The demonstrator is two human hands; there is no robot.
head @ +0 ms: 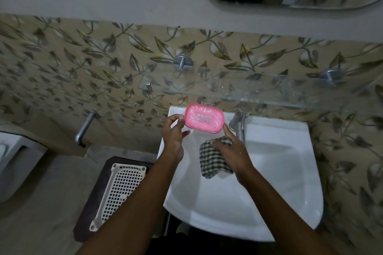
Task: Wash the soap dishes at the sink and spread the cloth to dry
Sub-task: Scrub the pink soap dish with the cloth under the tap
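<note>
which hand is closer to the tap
Right. The right hand holds the checked cloth just beside the tap; the left hand grips the pink soap dish at its far edge.

The pink plastic soap dish (204,118) is at the back left corner of the white ceramic sink (273,174), left of the metal tap (239,125), the checked cloth (211,160) just before it.

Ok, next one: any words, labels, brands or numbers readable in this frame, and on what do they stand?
No readable text anywhere in this frame.
Pink oval plastic soap dish: only a grid of square holes and a moulded pattern, no lettering.
Black-and-white checked cloth, white ceramic sink, cream plastic lattice tray, chrome tap: no marks visible.
Leaf-patterned wall tiles: pattern only.
</note>
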